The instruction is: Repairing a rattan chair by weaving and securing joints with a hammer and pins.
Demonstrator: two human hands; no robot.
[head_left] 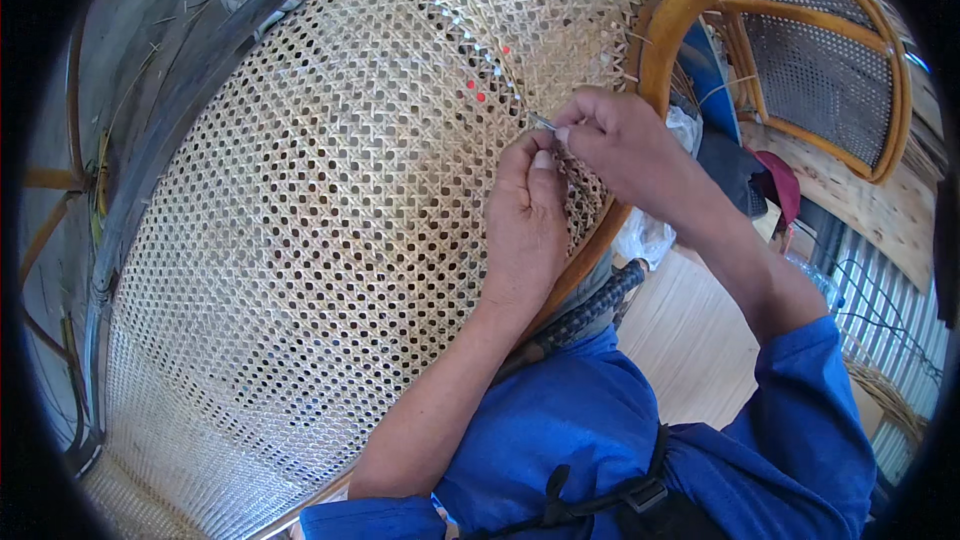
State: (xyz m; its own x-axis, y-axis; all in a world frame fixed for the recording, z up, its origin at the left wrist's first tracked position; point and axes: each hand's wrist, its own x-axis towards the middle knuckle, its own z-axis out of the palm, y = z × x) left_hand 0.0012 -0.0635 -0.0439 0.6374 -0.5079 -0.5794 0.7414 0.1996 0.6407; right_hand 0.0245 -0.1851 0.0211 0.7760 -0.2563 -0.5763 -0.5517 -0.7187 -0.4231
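A broad sheet of woven cane webbing (340, 190) stretches before me, its pale strands crossing around small holes. My right hand (625, 145) is closed, thumb and forefinger pinching a thin grey metal tool (543, 122) whose tip points at the webbing; most of it is hidden in the fingers. Just below and left of it, my left hand (530, 205) is closed against the webbing, thumb near forefinger. What it pinches, if anything, is too small to make out. A row of white bits (470, 25) runs down the webbing toward both hands. Several red dots (480, 97) lie beside it.
A bent brown cane frame (690, 0) borders the webbing on the right. Beyond it stands another woven piece with a brown frame (830, 60). A clear plastic bag (645, 235) sits beneath my right forearm. A grey pole (150, 155) runs along the left side.
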